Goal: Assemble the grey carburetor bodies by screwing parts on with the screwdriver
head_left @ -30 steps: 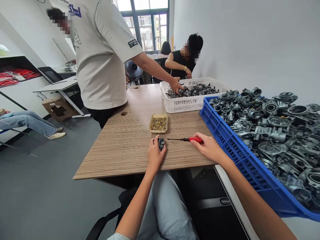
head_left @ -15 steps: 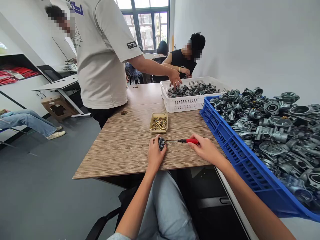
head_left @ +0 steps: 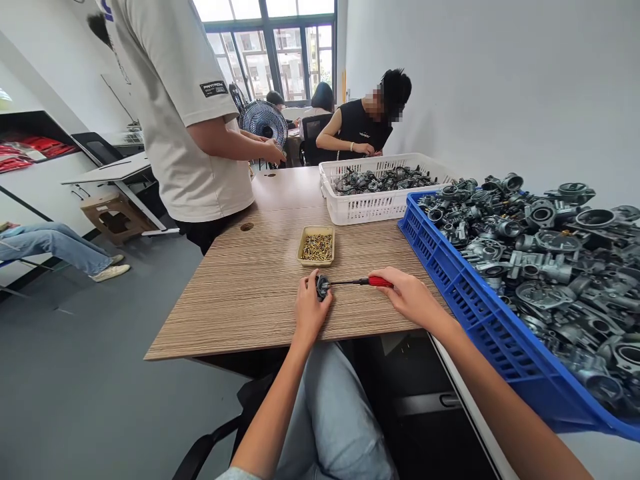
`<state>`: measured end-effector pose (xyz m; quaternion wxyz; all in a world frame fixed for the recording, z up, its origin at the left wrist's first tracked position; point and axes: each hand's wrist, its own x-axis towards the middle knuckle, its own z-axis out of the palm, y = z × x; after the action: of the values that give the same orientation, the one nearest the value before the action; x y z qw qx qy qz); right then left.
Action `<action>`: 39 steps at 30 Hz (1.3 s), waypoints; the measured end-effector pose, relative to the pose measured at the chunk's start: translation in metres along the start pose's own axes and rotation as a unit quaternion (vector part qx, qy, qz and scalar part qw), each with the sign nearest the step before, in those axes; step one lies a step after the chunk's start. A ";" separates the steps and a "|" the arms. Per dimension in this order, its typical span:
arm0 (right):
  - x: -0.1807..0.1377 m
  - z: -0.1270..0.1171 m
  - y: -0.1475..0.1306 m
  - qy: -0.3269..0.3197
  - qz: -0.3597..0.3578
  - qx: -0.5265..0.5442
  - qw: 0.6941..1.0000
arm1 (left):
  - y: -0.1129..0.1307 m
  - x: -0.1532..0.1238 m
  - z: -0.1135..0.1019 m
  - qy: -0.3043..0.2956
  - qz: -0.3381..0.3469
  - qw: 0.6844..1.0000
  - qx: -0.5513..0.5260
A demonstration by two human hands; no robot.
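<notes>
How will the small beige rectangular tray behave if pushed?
Small beige rectangular tray probably slides rather than tips: it sits low and wide. Likely heavy for its size, filled with loose brass-coloured metal pieces, which may shift.

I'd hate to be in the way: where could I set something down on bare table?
Bare table lies left of the left hand and tan tray, and between that tray and the blue crate. Crowded: from the right hand along the screwdriver to metal part, and inside that crate.

Head camera: above the lap point(head_left: 335, 413), facing forward and down
Table point(head_left: 225, 313): close below
Window point(head_left: 250, 63): far ahead, near the top
</notes>
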<state>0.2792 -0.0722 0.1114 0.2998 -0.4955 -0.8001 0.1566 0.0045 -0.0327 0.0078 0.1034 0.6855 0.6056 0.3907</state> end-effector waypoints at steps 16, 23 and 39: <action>0.000 0.001 0.002 0.005 0.004 -0.006 1.000 | -0.001 0.000 0.000 -0.001 0.000 1.000 0.006; 0.000 0.001 0.001 -0.006 0.012 0.004 1.000 | 0.001 0.000 -0.001 -0.006 -0.006 1.000 0.004; -0.003 -0.003 -0.018 -0.015 0.081 -0.061 0.995 | 0.001 0.001 -0.002 -0.016 0.001 1.000 -0.011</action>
<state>0.2697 -0.0830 0.1226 0.2432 -0.5736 -0.7698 0.1389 0.0039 -0.0329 0.0102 0.1199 0.6908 0.5992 0.3866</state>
